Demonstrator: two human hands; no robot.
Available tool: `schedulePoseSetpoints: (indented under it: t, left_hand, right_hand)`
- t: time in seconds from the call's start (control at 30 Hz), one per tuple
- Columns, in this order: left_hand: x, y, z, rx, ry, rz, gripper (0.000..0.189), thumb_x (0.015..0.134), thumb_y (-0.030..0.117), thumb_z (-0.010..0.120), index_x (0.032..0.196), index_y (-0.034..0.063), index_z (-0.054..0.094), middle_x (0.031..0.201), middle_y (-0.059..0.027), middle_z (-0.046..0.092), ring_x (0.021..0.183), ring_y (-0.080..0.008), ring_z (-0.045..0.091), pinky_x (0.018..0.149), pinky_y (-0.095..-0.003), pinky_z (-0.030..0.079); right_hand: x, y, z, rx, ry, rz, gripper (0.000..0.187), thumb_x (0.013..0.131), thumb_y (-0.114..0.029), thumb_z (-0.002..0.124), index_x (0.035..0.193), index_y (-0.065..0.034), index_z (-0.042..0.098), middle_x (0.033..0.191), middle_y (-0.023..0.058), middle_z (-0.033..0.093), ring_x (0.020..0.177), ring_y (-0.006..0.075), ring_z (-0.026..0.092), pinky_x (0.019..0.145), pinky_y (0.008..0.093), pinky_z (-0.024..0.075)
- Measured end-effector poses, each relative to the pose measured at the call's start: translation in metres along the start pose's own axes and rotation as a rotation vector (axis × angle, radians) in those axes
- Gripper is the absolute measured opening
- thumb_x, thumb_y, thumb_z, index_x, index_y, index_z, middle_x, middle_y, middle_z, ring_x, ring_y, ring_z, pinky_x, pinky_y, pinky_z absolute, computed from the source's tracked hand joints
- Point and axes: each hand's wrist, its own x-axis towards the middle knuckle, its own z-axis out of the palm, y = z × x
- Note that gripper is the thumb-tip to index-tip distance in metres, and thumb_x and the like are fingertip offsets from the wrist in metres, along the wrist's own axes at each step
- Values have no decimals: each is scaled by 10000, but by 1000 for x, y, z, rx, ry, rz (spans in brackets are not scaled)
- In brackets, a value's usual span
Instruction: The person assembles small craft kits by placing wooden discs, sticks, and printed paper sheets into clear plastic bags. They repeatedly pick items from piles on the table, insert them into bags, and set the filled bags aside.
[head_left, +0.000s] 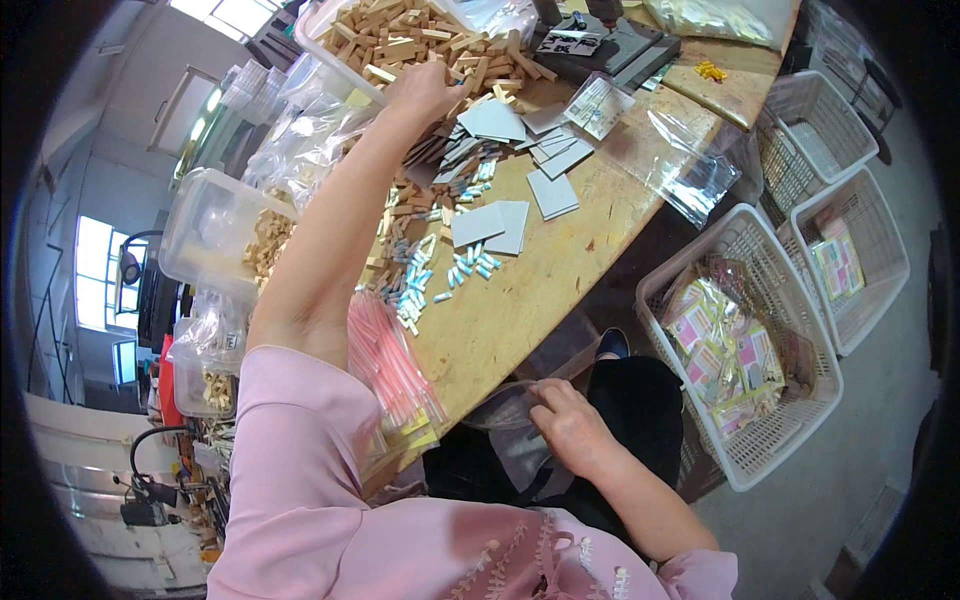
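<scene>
My left hand (424, 88) reaches into the heap of small wooden blocks (397, 41) at the top, its fingertips among them; whether it grips one is hidden. Low over my lap, my right hand (562, 420) holds the edge of a clear plastic bag (501, 411). Grey card pieces (491, 120) lie on the wooden table below the heap, with two more overlapping (478, 225) nearer me. Small blue-and-white sticks (416, 281) and brown blocks (420, 199) are scattered beside them. Pink plastic strips (382, 345) lie by my left sleeve.
A dark metal machine base (600, 52) stands at the back, with small yellow pieces (709, 71) to its right. Clear bags (671, 161) overhang the table edge. White plastic baskets (832, 367) stand on the floor at right, one with filled packets. Clear tubs (217, 232) stand at left.
</scene>
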Motion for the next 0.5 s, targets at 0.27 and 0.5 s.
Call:
schedulePoseSetpoints:
  t: [0.27, 0.5]
  left_hand:
    - [22, 18, 14, 16, -66, -58, 344, 839, 378, 748, 1101, 159, 793, 1154, -132, 778, 1105, -336, 732, 948, -480, 574]
    - [10, -26, 15, -432, 360, 136, 347, 917, 389, 821, 1087, 88, 790, 903, -34, 790, 800, -124, 717, 697, -318, 574]
  right_hand:
    - [0, 6, -2, 23, 15, 17, 163, 839, -43, 639, 968, 46, 683, 1316, 230, 627, 1305, 384, 566, 1044, 456, 519]
    - [-2, 10, 4, 47, 62, 14, 155, 828, -21, 637, 963, 45, 675, 1308, 237, 623, 1304, 404, 561, 1062, 463, 511]
